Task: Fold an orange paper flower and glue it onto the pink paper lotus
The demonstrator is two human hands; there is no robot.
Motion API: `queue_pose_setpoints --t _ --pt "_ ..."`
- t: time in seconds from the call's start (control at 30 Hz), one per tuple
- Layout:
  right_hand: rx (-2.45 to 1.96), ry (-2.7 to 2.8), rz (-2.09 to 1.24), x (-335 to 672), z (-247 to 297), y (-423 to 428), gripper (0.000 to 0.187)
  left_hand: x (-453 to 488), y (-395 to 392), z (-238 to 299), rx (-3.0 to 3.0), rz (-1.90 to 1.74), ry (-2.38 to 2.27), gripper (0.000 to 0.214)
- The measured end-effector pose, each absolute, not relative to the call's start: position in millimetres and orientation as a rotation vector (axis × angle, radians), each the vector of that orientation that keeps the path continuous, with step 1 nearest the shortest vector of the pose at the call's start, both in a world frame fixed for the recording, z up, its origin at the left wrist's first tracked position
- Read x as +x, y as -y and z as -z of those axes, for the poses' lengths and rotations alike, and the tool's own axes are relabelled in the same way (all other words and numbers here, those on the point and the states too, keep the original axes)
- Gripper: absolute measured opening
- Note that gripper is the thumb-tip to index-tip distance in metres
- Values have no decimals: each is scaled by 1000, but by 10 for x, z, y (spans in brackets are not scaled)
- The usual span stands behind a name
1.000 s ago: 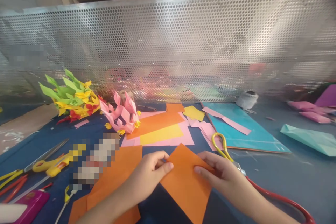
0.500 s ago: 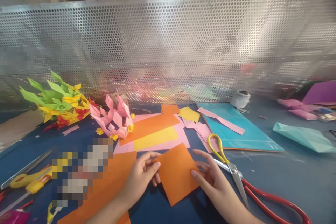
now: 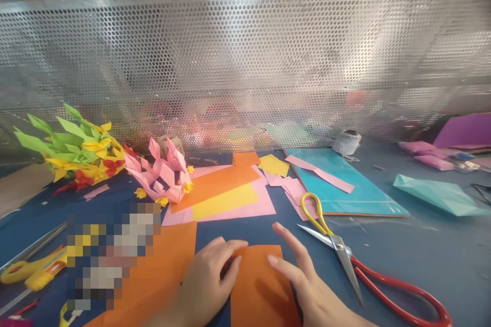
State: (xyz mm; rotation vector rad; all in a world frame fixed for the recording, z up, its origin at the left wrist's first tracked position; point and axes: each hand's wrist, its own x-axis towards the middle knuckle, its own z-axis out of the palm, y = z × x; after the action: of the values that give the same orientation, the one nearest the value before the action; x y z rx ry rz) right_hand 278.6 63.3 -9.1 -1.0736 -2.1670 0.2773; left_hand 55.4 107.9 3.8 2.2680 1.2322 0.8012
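An orange sheet of paper (image 3: 255, 288) lies on the blue table in front of me, its near end cut off by the frame's bottom. At its upper left corner is my left hand (image 3: 210, 278), with thumb and forefinger apart and resting on the sheet's edge; the other fingers are tucked out of sight. My right hand (image 3: 307, 281) hovers at the sheet's right edge, fingers spread, casting a shadow on the paper. Large scissors (image 3: 339, 248) with one yellow and one red handle lie partly open just right of that hand.
A larger orange sheet (image 3: 161, 276) lies left, beside a yellow glue gun (image 3: 42, 265) and a blurred-out object. Farther back are a pink folded-paper ring (image 3: 164, 173), a green and yellow paper piece (image 3: 80, 148), paper scraps, a blue pack (image 3: 345, 189) and a perforated metal screen (image 3: 245, 61).
The orange sheet has come down onto the table, nearer to me, turned from a diamond to edges running straight. My right hand has let go of it, and my left fingers have loosened.
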Motion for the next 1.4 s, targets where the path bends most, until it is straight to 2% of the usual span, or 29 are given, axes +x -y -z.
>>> queue_pose_setpoints --t 0.13,0.3,0.43,0.63,0.77,0.97,1.17,1.23,1.33,1.4 --pt "-960 2337 -293 2797 -36 -634 88 581 -1027 -67 2575 -788 -1112 35" --pt "-1030 2356 -463 2790 -83 -619 83 671 -928 -81 2773 -715 -933 26" --pt "-1204 2436 -646 2776 -243 -639 81 723 -861 -24 2864 -600 -834 45" --pt "-1394 2372 -983 2763 -489 -692 79 718 -892 -1 2845 -480 -828 49" --pt "-1424 2319 -1089 2768 -483 -746 82 728 -888 -68 2727 -471 -859 53" --pt "-1374 2314 -1006 2866 -454 -745 71 734 -873 -167 2477 -562 -1035 41" --pt "-1328 2408 -844 2979 -383 -724 68 662 -910 -181 2282 -687 -1102 30" --pt "-1277 2469 -761 2991 -343 -747 57 647 -896 -208 2248 -703 -1098 30" --pt "-1208 2487 -716 2999 -316 -779 22 641 -851 -286 2219 -724 -1061 37" --pt "-1213 2459 -731 2999 -326 -783 20 651 -815 -342 2241 -721 -1018 46"
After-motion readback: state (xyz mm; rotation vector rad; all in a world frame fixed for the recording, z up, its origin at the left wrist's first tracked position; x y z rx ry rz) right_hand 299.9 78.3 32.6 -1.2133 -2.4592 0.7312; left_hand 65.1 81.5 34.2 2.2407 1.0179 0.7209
